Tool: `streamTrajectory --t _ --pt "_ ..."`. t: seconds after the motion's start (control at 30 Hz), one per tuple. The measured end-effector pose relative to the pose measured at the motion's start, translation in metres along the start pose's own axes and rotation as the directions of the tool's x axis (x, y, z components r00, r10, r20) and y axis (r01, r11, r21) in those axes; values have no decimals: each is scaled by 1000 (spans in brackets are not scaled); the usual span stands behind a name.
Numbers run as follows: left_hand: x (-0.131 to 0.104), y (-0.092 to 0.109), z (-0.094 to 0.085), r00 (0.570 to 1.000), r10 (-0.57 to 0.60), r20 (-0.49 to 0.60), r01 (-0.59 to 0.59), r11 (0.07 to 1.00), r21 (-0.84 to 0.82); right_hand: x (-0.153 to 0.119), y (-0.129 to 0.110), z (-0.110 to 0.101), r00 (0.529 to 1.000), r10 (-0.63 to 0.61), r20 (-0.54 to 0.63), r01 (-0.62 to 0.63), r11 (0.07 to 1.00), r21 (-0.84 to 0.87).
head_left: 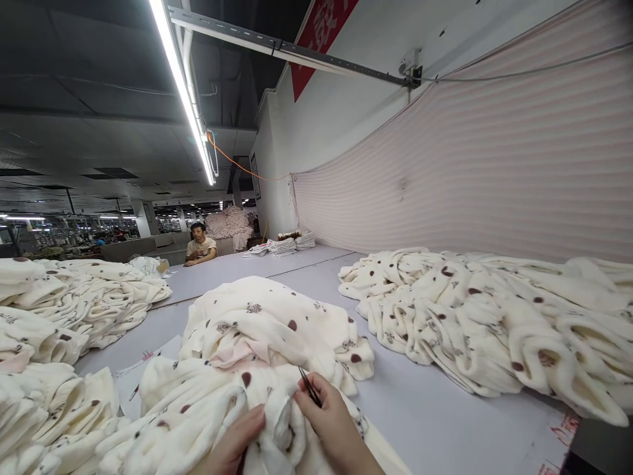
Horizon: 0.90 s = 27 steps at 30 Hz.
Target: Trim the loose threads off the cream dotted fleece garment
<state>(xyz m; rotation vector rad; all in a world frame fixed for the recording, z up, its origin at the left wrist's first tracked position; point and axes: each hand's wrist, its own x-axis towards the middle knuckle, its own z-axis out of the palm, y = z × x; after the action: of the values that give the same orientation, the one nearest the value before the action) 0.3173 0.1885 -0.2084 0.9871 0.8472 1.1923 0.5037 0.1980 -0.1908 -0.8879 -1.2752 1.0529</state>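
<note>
Both hands (237,442) pinching spotted fleece (267,343)

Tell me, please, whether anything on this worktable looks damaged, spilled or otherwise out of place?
Nothing stands out. The right hand holds thread snips against the cream dotted fleece garment, which the left hand grips. Similar heaps lie loosely on the grey table.

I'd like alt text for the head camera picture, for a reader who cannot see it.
A person's right hand holds small dark thread snips over a cream fleece garment with brown spots, which the left hand grips on a pale grey table. Heaps of the same spotted fleece lie around; another person sits at the far end.
</note>
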Motion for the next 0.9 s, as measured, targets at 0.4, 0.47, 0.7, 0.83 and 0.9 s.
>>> streamTrajectory --t 0.4,0.47,0.7,0.83,0.9 --pt "1 -14 10 979 68 190 33 874 -484 4 28 2 926 359 116 -349 702 621" --pt "1 -22 0 987 50 152 32 868 -496 3 27 -2 916 382 121 -356 637 684" --pt "5 -35 -11 990 76 119 -6 867 -498 -2 27 -6 900 413 138 -367 550 750" --pt "-2 -28 -3 991 92 96 -41 899 -435 -4 29 -8 917 378 128 -363 656 662" --pt "-7 -25 2 995 77 67 -50 941 -336 -5 28 -9 940 328 95 -321 751 577"
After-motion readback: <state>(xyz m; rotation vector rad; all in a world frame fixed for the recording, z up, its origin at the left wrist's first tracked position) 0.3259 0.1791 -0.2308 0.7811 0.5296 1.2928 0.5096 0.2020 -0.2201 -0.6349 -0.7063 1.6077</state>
